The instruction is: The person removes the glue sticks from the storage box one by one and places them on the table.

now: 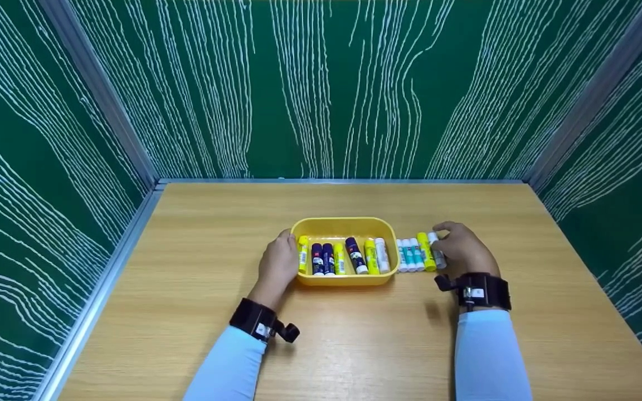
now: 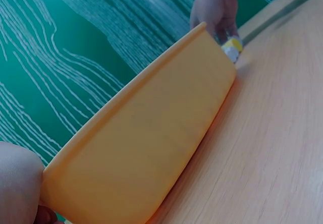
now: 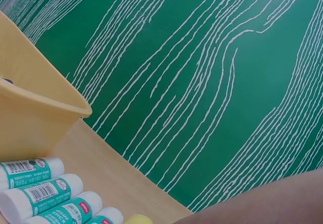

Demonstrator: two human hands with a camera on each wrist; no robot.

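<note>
A yellow plastic bin (image 1: 343, 280) stands on the table with several glue sticks inside, some dark blue, some yellow, one white. My left hand (image 1: 280, 262) grips its left end, fingers at the rim; the left wrist view shows the bin's long side wall (image 2: 141, 128). To the right of the bin, white-and-teal glue sticks (image 1: 408, 255) lie side by side in a row with a yellow glue stick (image 1: 426, 252). At the row's right end my right hand (image 1: 468, 250) pinches a whitish glue stick (image 1: 439, 257), partly hidden by the fingers.
Wooden tabletop (image 1: 187, 312) surrounds the bin and the row. Green panels with white wavy lines (image 1: 343, 89) rise behind and at both sides, joined by metal corner posts. Each wrist wears a black strap mount (image 1: 485, 291).
</note>
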